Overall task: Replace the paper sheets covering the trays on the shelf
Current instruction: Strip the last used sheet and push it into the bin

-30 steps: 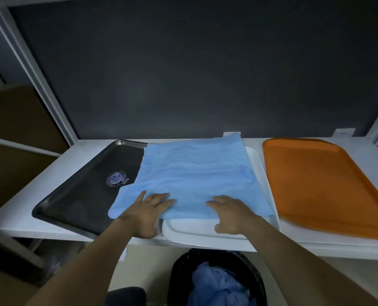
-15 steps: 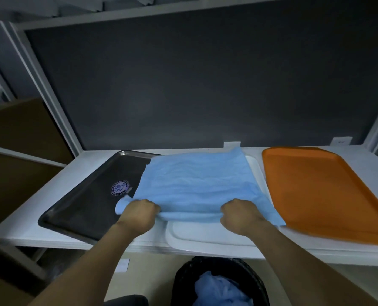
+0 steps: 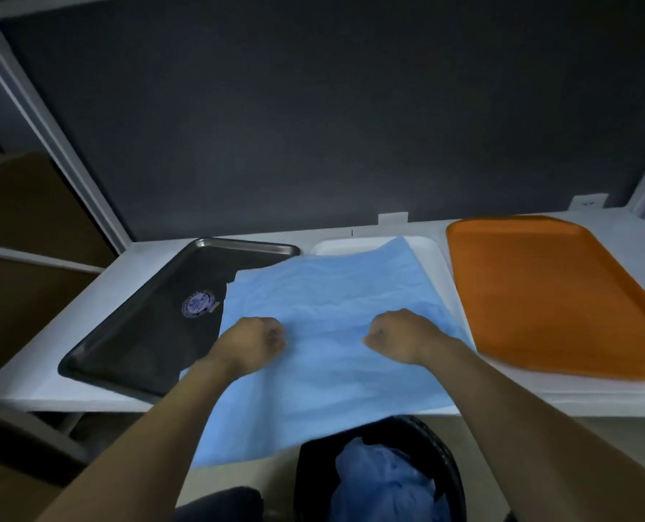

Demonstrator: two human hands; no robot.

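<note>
Curled fingers (image 3: 275,335) of the left hand (image 3: 255,340) and right hand (image 3: 400,335) grip the blue sheet (image 3: 324,295). It covers the white tray (image 3: 430,254) and hangs off the shelf (image 3: 87,307) front, partly over a bin (image 3: 451,469).

The paper sheet (image 3: 336,333) is coloured plain light blue. The metal tray (image 3: 144,333) is seen as dark grey, marked with a round blue-and-white emblem (image 3: 198,304). The middle tray (image 3: 431,254) is coloured white, the right-hand tray (image 3: 547,292) orange, the bin (image 3: 443,446) black.
</note>
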